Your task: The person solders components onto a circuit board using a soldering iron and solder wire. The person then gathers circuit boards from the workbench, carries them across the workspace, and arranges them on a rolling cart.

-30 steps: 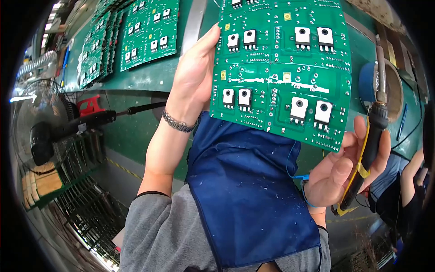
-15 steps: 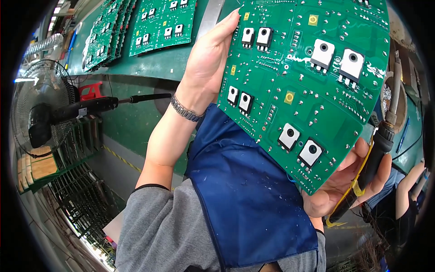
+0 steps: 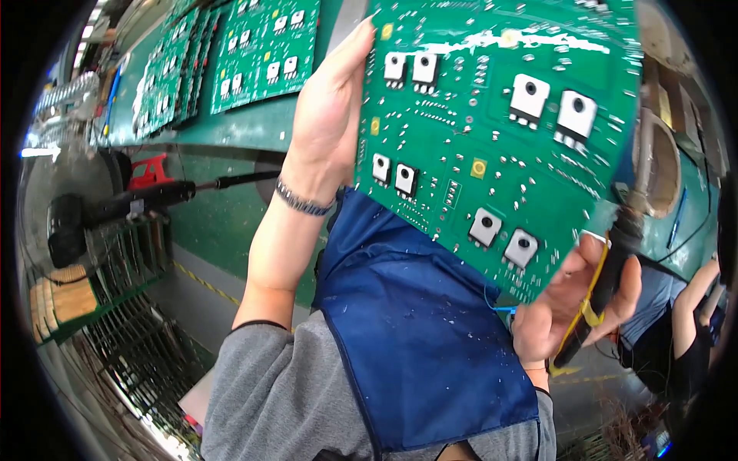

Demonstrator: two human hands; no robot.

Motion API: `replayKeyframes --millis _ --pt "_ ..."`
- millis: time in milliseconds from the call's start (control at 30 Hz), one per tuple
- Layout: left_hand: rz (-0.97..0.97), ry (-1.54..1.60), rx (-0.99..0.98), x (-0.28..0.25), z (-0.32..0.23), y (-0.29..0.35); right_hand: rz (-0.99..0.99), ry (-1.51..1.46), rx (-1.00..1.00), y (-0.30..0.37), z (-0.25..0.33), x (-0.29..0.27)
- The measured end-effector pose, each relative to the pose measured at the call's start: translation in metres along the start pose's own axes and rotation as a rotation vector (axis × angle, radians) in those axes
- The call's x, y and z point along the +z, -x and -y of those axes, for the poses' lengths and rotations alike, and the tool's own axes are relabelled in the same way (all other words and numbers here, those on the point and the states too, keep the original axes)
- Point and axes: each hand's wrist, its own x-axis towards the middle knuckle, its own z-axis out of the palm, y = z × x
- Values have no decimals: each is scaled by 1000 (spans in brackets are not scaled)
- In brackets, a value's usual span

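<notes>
Board: large green circuit board (image 3: 492, 131) raised and tilted close to the head, probably for inspection.
Left hand (image 3: 327, 115): fingers flat along the board's nine o'clock edge, steadying it.
Right hand (image 3: 569, 307): props the five o'clock corner, fingers curled round a black soldering iron (image 3: 607, 276).
Bench (image 3: 231, 131): more boards lie at ten o'clock.

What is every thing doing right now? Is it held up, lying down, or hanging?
Green circuit board: held up, tilted, gripped at its left edge.
Left hand: closed on the board's left edge.
Right hand: wrapped around a tool, touching the board's lower corner.
Soldering iron: held upright in the right hand.
Other boards: lying flat on the green bench.
Blue apron: worn, speckled.
Bracelet: on the left wrist.
</notes>
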Motion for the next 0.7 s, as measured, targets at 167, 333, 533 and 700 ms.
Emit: replayKeyframes --millis 167,333,533,700 --pt "-348 -258 0 7 3 4 -251 281 284 -13 -9 -1" --pt "-448 -368 -45 2 3 -1 -315 310 272 -24 -21 -4" --pt "-428 -343 -68 -1 -1 -8 -321 348 231 -33 -29 -6" --pt "-448 -326 -48 -6 -5 -16 -306 359 205 -44 -32 -5"
